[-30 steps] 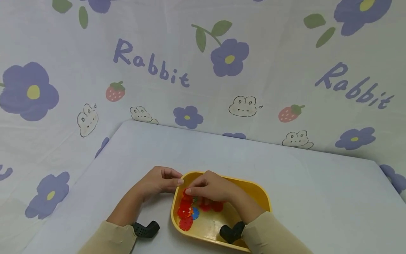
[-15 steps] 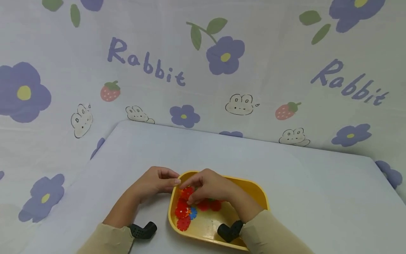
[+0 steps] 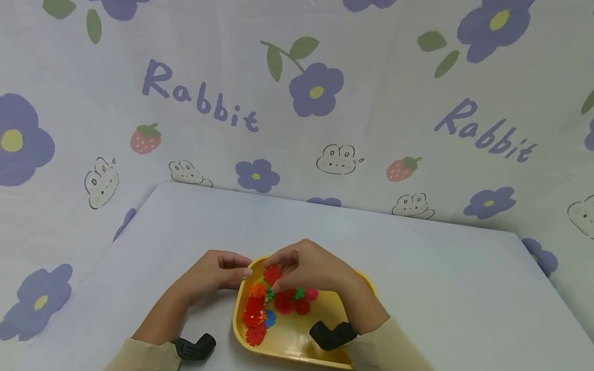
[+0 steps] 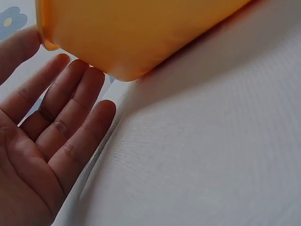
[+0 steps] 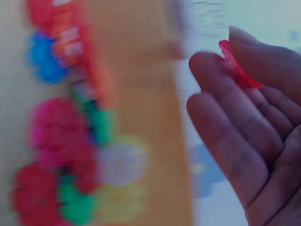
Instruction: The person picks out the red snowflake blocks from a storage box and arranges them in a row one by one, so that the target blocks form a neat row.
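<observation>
In the head view my left hand (image 3: 220, 273) holds the left back corner of a yellow tray (image 3: 237, 314), thumb at the rim. From the left wrist view, its other fingers lie against the tray's outer wall, only slightly bent. Above the tray's left part, my right hand (image 3: 311, 268) pinches a red snowflake disc (image 5: 237, 66) between thumb and finger. Its remaining fingers are bent with nothing in them. Below lie loose snowflake discs: red (image 3: 254, 312), orange (image 3: 259, 290), blue (image 3: 269, 318) and green (image 3: 299, 293). Pale and yellow discs (image 5: 122, 202) appear blurred in the right wrist view.
The tray stands on a white-covered table (image 3: 185, 216). A patterned cloth (image 3: 223, 41) hangs behind the table and at its left. Black camera mounts (image 3: 197, 348) sit on both wrists, the right one above the tray.
My right fingers have worked among the discs at the tray's left end and now pinch a red one above them. The left hand keeps its place on the rim. The head view has shifted slightly.
</observation>
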The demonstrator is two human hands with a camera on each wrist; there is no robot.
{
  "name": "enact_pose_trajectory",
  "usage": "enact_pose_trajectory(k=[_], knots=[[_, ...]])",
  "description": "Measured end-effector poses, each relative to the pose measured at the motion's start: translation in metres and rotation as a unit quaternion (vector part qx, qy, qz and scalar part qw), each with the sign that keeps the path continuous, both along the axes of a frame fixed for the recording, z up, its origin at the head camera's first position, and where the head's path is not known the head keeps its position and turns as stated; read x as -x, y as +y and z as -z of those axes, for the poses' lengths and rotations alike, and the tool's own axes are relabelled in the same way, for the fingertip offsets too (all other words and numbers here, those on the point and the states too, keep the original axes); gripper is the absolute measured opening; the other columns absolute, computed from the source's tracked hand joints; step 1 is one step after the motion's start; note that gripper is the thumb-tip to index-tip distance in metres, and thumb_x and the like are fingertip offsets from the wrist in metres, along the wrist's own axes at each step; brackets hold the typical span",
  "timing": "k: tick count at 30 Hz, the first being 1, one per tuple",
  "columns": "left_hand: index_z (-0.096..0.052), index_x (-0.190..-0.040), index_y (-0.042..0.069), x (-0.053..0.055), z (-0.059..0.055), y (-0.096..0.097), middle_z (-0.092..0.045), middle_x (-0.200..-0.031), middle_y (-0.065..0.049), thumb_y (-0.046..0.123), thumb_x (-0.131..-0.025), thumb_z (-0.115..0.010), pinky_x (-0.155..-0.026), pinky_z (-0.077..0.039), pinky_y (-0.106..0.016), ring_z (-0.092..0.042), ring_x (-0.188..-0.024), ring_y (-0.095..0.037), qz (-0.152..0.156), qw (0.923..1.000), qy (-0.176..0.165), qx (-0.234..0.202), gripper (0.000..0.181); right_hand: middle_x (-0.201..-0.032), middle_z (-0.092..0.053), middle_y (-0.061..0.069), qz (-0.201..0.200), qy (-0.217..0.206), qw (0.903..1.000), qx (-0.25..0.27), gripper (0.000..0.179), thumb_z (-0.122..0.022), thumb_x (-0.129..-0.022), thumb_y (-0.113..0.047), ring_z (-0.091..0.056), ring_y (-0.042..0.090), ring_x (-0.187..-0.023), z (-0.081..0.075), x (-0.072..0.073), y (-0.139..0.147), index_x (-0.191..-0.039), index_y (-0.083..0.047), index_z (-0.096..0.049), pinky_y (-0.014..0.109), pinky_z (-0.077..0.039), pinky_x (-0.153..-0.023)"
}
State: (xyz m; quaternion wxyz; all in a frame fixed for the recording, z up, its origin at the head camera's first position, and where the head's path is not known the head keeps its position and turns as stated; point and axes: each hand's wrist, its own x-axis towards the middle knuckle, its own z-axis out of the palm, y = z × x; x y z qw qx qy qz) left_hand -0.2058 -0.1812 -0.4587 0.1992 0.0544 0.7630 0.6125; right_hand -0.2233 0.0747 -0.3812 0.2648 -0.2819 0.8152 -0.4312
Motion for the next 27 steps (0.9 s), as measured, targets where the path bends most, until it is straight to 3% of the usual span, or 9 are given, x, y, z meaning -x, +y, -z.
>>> enact_pose_trajectory(k=[7,11,15,21,24,27], knots=[[-0.070,-0.118,0.008,-0.002,0.004,0.003,-0.071,-0.114,-0.008,0.037,-0.085,-0.076,-0.085,-0.059,-0.035,-0.070,-0.099,-0.021,0.001,0.9999,-0.014,0.008,0.045,-0.106,-0.075,0.001,0.071,0.044,0.9910,0.104,0.037,-0.081,-0.082,-0.020,-0.071,0.018,-0.095,-0.030,-0.014,0.039,-0.118,-0.017,-0.071,0.031,-0.060,-0.082],[-0.071,-0.117,0.007,-0.003,0.004,0.006,-0.072,-0.113,-0.009,0.035,-0.085,-0.076,-0.084,-0.059,-0.035,-0.070,-0.098,-0.021,-0.001,0.9998,-0.018,0.011,0.042,-0.109,-0.074,0.005,0.119,0.086,0.9780,0.148,0.039,-0.079,-0.083,-0.017,-0.072,0.022,-0.096,-0.038,-0.018,0.069,-0.121,-0.013,-0.070,0.031,-0.059,-0.082],[-0.070,-0.117,0.007,-0.004,0.003,0.007,-0.071,-0.113,-0.009,0.036,-0.085,-0.076,-0.084,-0.059,-0.035,-0.070,-0.098,-0.021,-0.004,0.9997,-0.014,0.018,0.043,-0.111,-0.074,0.006,0.172,0.129,0.9616,0.170,0.041,-0.078,-0.085,-0.014,-0.072,0.022,-0.096,-0.037,-0.008,0.099,-0.124,-0.008,-0.067,0.029,-0.059,-0.083],[-0.070,-0.118,0.006,-0.003,0.000,0.004,-0.071,-0.113,-0.008,0.038,-0.084,-0.077,-0.084,-0.059,-0.035,-0.070,-0.098,-0.021,-0.013,0.9994,-0.012,0.029,0.047,-0.117,-0.072,-0.002,0.308,0.154,0.9286,0.138,0.048,-0.077,-0.086,-0.025,-0.067,0.008,-0.100,-0.014,0.025,0.144,-0.130,-0.010,-0.064,0.017,-0.055,-0.085],[-0.070,-0.118,0.006,-0.002,-0.001,0.003,-0.071,-0.113,-0.009,0.039,-0.084,-0.077,-0.085,-0.059,-0.035,-0.070,-0.099,-0.021,-0.012,0.9996,-0.007,0.026,0.048,-0.126,-0.068,0.000,0.376,0.137,0.9100,0.107,0.053,-0.076,-0.086,-0.033,-0.064,0.007,-0.107,0.009,0.041,0.163,-0.134,-0.016,-0.061,0.014,-0.052,-0.087],[-0.069,-0.119,0.005,-0.002,-0.002,0.004,-0.071,-0.114,-0.010,0.038,-0.084,-0.076,-0.085,-0.059,-0.034,-0.070,-0.099,-0.021,-0.009,0.9997,-0.005,0.022,0.049,-0.130,-0.064,0.004,0.421,0.104,0.8983,0.068,0.057,-0.075,-0.085,-0.042,-0.061,0.012,-0.114,0.035,0.054,0.177,-0.135,-0.020,-0.060,0.021,-0.051,-0.095]])
